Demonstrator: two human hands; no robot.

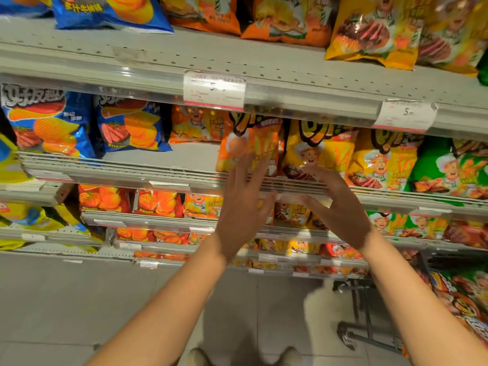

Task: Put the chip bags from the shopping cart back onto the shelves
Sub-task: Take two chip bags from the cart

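Both my left hand (244,204) & right hand (336,207) spread, holding nothing; orange chip bag (253,151) mid-frame may topple fwd off shelf edge (184,178) if bumped.

1. There is one view only, from a wide-angle camera worn on the person's head, so no second view shares any part of the scene.
2. It faces forward and down at the shelves (264,75), close enough that they fill the upper two thirds of the frame.
3. The wide lens bends the shelf edges, and the view is tilted so they slope down to the right.
4. Both forearms enter from the bottom edge, and the floor (66,299) lies below.
5. The shopping cart (369,336) sits at lower right, seemingly cut off by the frame edge.
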